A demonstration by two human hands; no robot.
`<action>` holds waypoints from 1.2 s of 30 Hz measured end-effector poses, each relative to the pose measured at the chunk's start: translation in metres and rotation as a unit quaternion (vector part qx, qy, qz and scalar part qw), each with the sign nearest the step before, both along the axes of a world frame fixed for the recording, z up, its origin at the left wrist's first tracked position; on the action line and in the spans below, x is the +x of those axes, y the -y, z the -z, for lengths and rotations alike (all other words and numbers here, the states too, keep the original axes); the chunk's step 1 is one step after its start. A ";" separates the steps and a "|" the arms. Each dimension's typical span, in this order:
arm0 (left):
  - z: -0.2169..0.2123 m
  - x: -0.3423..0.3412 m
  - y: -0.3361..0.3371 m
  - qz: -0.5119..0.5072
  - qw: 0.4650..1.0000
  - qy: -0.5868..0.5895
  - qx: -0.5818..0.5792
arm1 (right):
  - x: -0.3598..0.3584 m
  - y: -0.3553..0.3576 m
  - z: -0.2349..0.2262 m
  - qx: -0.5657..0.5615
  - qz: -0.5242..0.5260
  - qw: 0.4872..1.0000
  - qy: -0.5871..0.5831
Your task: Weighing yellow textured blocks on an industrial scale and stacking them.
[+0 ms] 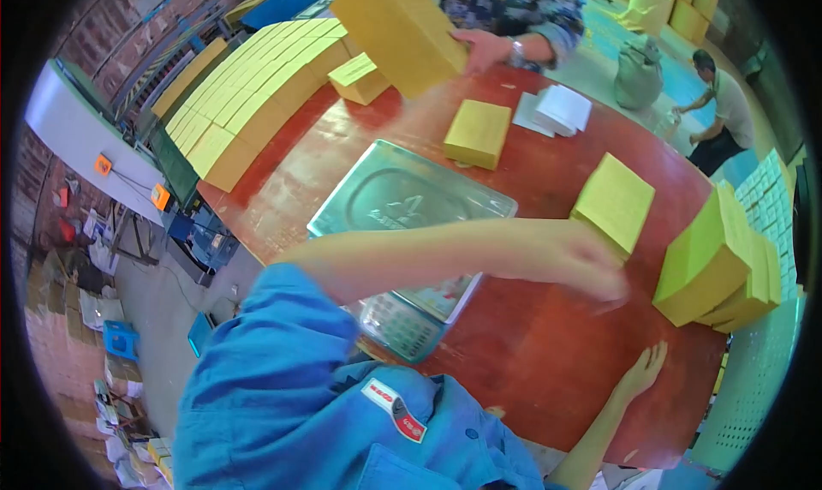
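Left hand blurred, fingers bent downward – cannot tell whether they pinch anything; it overlaps the near edge of a yellow box lying flat just beyond it, contact unclear. Right hand, nearer the body, over the red tabletop, fingers extended and slightly apart. Right of both hands: a group of tilted yellow boxes. Left of both, partly behind the left forearm: a scale with metal pan. Beyond the left hand, farther left: a second flat box beside white sheets – past these, a co-worker's hand grips a large yellow carton, tilted
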State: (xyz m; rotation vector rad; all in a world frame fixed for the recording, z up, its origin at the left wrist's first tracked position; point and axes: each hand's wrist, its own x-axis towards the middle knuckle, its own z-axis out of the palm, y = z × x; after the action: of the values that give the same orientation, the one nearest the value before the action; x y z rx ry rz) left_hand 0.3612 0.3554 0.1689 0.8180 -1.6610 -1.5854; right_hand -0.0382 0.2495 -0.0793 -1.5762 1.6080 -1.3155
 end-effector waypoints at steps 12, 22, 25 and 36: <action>0.105 0.499 -0.183 -0.594 0.782 0.185 0.048 | 0.209 -0.210 -0.013 -0.039 -0.073 0.907 -0.412; 0.129 0.574 0.012 -0.534 0.609 0.585 0.024 | 0.224 -0.215 -0.014 -0.038 0.010 0.889 -0.455; 0.126 0.579 0.043 -0.499 0.599 0.625 0.045 | 0.229 -0.216 -0.019 -0.034 0.009 0.891 -0.453; 0.155 0.561 -0.005 -0.408 0.618 0.671 -0.028 | 0.221 -0.220 -0.016 -0.033 0.013 0.881 -0.471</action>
State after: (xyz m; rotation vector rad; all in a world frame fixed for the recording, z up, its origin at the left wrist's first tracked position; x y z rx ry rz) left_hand 0.9224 0.3602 0.0137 2.6202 -1.5769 -0.0236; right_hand 0.1829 0.4700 -0.0636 -2.4542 2.1093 -0.5840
